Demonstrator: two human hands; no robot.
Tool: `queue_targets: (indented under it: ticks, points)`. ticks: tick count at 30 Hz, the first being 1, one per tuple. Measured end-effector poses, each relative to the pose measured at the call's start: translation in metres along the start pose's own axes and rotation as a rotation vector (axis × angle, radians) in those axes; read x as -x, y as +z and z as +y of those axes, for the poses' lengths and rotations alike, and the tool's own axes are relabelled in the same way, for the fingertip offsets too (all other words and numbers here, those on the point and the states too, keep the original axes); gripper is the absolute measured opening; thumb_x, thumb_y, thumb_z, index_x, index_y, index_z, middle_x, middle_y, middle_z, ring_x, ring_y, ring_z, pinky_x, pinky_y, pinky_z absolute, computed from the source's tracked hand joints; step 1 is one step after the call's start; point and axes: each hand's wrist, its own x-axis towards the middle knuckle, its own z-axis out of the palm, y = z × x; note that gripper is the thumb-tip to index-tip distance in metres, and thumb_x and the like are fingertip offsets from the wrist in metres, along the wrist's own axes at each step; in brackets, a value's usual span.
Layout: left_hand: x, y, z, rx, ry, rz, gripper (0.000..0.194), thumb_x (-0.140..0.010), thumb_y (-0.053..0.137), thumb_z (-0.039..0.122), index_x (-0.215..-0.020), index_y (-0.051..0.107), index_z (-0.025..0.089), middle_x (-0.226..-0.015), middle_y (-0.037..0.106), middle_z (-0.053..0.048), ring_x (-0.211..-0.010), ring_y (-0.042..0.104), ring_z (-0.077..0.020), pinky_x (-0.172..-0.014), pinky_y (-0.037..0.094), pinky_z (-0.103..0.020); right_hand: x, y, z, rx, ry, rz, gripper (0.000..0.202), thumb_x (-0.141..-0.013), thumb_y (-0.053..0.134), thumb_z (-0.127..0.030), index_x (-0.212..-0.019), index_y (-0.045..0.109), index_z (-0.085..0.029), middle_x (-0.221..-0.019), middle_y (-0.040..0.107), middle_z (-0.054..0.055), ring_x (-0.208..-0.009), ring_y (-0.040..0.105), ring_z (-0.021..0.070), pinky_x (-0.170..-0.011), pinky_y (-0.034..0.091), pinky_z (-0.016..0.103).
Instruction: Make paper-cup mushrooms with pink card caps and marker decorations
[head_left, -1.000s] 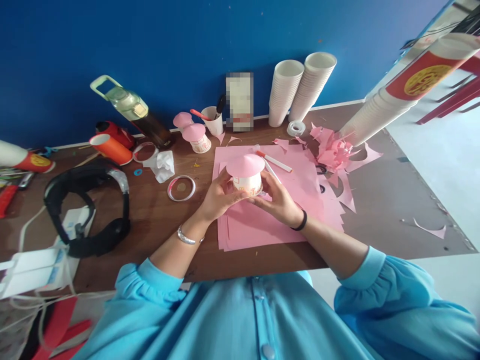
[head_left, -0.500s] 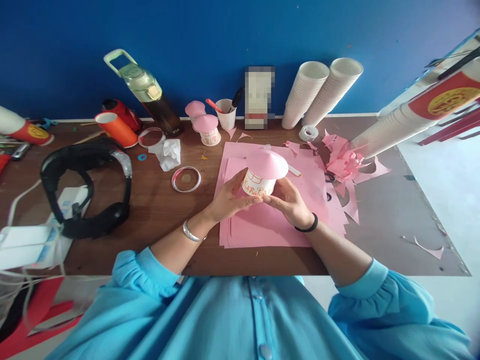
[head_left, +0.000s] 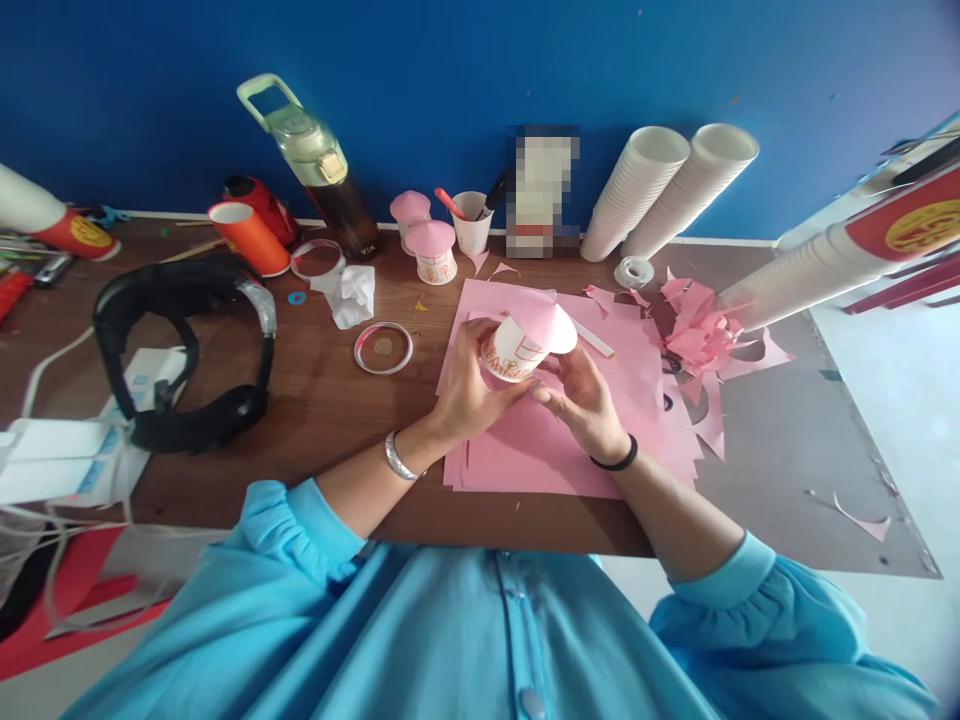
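A white paper cup (head_left: 513, 350) with orange drawings and a pink cone-shaped paper roof (head_left: 537, 317) is held up over pink paper sheets (head_left: 559, 450). It leans, with the roof tipped to the right. My left hand (head_left: 474, 392) wraps round the cup's left side and base. On the right, my right hand (head_left: 589, 402) has its fingers bent at the cup's lower right, under the roof's rim; its thumb points at the base. The fingertips behind the cup are hidden. A white marker-like stick (head_left: 592, 335) lies on the sheets just beyond.
Two finished-looking roofed cups (head_left: 435, 262) stand at the back beside a pen cup (head_left: 472, 235). Tall stacks of white cups (head_left: 637, 190) lean near the wall. Pink scraps (head_left: 701, 335) lie right; a tape ring (head_left: 383, 348), bottle (head_left: 330, 190) and black headset (head_left: 187, 430) stand left.
The cup has turned in my hands and tilted, its roof now leaning right. My left hand has moved further round it. The whole view has shifted slightly.
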Motion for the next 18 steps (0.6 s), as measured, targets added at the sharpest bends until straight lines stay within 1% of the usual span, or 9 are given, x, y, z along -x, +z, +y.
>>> queue_targets:
  ticks: [4,7,10,13,16,18]
  points:
    - [0.004,0.007,-0.002,-0.05,0.044,0.029,0.072,-0.08,0.08,0.057,-0.131,0.042,0.024,-0.123,0.055,-0.011,-0.116,0.06,-0.0278,-0.097,0.055,-0.044,0.003,0.006,-0.001,0.046,0.012,0.036,0.075,-0.082,0.079,-0.059,-0.145,0.05,-0.029,-0.146,0.057,0.011,-0.135,0.057,0.0331,-0.117,0.047,0.056]
    - [0.007,0.01,-0.002,-0.083,0.096,0.025,0.075,-0.079,0.081,0.058,-0.133,0.04,0.025,-0.12,0.053,-0.011,-0.115,0.058,-0.0304,-0.096,0.055,-0.048,0.005,0.009,0.0,0.066,0.038,0.082,0.074,-0.082,0.081,-0.055,-0.144,0.051,-0.028,-0.144,0.058,0.012,-0.138,0.055,0.0339,-0.118,0.046,0.056]
    - [0.009,0.011,-0.001,-0.109,0.096,-0.017,0.08,-0.077,0.081,0.059,-0.134,0.039,0.023,-0.118,0.053,-0.012,-0.114,0.058,-0.0319,-0.094,0.056,-0.05,0.006,0.01,0.001,0.09,0.065,0.119,0.071,-0.081,0.083,-0.052,-0.142,0.054,-0.028,-0.142,0.06,0.013,-0.138,0.055,0.0359,-0.117,0.046,0.058]
    - [0.01,0.011,0.0,-0.097,0.064,-0.078,0.081,-0.08,0.08,0.056,-0.14,0.036,0.022,-0.127,0.051,-0.016,-0.122,0.056,-0.0337,-0.1,0.054,-0.052,0.004,0.008,-0.003,0.039,0.066,0.111,0.072,-0.081,0.083,-0.052,-0.142,0.054,-0.027,-0.141,0.062,0.013,-0.135,0.057,0.0352,-0.116,0.048,0.057]
    - [0.009,0.009,-0.003,-0.005,0.049,-0.129,0.088,-0.082,0.08,0.048,-0.15,0.029,0.024,-0.139,0.046,-0.018,-0.123,0.055,-0.0313,-0.103,0.053,-0.051,0.002,0.002,-0.01,-0.061,0.088,0.099,0.07,-0.08,0.083,-0.051,-0.139,0.056,-0.025,-0.137,0.065,0.013,-0.131,0.061,0.0347,-0.114,0.05,0.057]
    - [0.007,0.005,-0.008,0.065,0.033,-0.13,0.087,-0.084,0.079,0.043,-0.153,0.028,0.026,-0.136,0.048,-0.016,-0.118,0.057,-0.0271,-0.101,0.055,-0.047,0.001,-0.003,-0.015,-0.096,0.121,0.108,0.064,-0.079,0.085,-0.051,-0.131,0.061,-0.024,-0.131,0.069,0.013,-0.125,0.064,0.0352,-0.111,0.052,0.059]
